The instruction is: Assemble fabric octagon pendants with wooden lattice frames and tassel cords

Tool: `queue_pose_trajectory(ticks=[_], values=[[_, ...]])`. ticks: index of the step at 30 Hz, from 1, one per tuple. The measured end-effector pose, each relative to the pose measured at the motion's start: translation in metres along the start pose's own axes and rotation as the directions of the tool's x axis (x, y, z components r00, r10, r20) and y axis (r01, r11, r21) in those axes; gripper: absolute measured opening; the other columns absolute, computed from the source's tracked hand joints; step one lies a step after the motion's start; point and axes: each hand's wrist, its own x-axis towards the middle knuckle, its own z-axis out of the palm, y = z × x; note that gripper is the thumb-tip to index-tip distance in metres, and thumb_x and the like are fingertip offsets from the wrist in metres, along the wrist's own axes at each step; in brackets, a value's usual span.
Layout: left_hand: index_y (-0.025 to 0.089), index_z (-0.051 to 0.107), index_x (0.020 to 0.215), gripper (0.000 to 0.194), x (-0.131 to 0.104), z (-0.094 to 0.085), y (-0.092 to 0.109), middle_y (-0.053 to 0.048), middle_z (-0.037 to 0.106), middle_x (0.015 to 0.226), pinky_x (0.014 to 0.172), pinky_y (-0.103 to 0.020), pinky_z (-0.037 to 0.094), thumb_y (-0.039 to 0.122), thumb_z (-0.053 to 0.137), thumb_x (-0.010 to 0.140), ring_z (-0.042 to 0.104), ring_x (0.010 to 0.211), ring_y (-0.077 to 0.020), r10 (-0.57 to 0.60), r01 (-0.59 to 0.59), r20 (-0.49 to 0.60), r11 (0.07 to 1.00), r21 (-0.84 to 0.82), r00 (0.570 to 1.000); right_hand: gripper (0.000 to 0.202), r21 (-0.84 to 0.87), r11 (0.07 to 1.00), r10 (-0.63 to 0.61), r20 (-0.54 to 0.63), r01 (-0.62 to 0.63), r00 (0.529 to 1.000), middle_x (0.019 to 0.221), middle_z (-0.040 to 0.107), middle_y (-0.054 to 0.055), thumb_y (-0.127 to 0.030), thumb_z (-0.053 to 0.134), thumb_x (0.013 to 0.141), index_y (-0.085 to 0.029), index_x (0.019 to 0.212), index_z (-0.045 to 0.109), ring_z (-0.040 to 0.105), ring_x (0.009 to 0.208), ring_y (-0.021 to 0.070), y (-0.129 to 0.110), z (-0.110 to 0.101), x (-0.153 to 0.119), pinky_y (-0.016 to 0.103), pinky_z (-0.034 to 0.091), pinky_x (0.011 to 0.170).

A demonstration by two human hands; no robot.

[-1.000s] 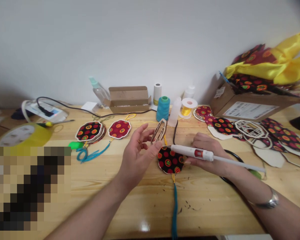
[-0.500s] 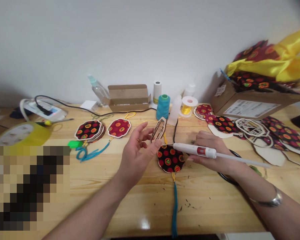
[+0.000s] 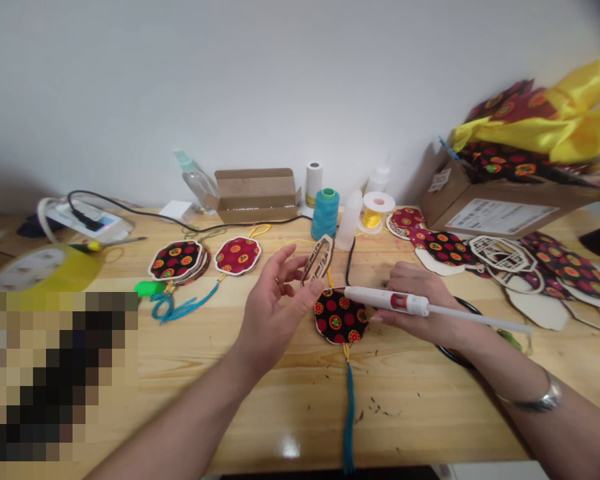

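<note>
My left hand [image 3: 280, 307] pinches a small openwork wooden frame [image 3: 317, 261] at its lower edge, tilted up on its side. In my right hand [image 3: 415, 300] is a white glue gun [image 3: 385, 299], a glue stick jutting from its back end and its nozzle pointing left. Just below the nozzle lies a scalloped ornament [image 3: 341, 319] covered in black fabric with red and green flowers. A teal tassel [image 3: 349, 413] hangs from its yellow cord towards the table's front edge. The glue gun overlaps the ornament's top right in view; whether they touch I cannot tell.
At left lie a stack of black-flowered ornaments [image 3: 177, 261] and a red-flowered one [image 3: 238, 256]. Behind my hands stand a teal thread cone [image 3: 325, 215], a glue bottle [image 3: 349, 220] and a yellow thread spool [image 3: 379, 212]. Fabric pieces and wooden frames [image 3: 503, 255] spread before a carton [image 3: 495, 207].
The glue gun and my right hand have shifted very slightly left in view. The wooden frame stays in my left hand, and the ornament rests where it was.
</note>
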Motion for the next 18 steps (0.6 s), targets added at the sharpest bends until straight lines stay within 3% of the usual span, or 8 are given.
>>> queue_pose_trajectory(ticks=[6,18], values=[[0.021,0.045,0.127,0.067,-0.0003,-0.0003,-0.0005,-0.011,0.059,0.124,0.088,-0.038,0.041,0.044,0.073,0.071,0.056,0.108,-0.0244,0.007,-0.007,0.008,1.0,0.008,1.0,0.038,-0.034,0.999,-0.02,-0.018,0.019,1.0,0.055,0.043,-0.002,-0.045,0.065,0.08,-0.019,0.059,0.046,0.039,0.054,0.0115,0.0018,0.0015,-0.0013,0.027,0.028,0.052],[0.023,0.046,0.127,0.065,-0.0003,-0.0011,-0.002,-0.01,0.059,0.123,0.089,-0.039,0.041,0.042,0.073,0.071,0.056,0.107,-0.0242,0.011,-0.011,0.012,1.0,0.002,1.0,0.041,-0.056,0.998,0.033,-0.002,-0.033,0.999,0.058,0.044,-0.001,-0.051,0.062,0.081,-0.019,0.06,0.046,0.04,0.054,0.0117,0.0025,0.0002,-0.0013,0.028,0.028,0.052]])
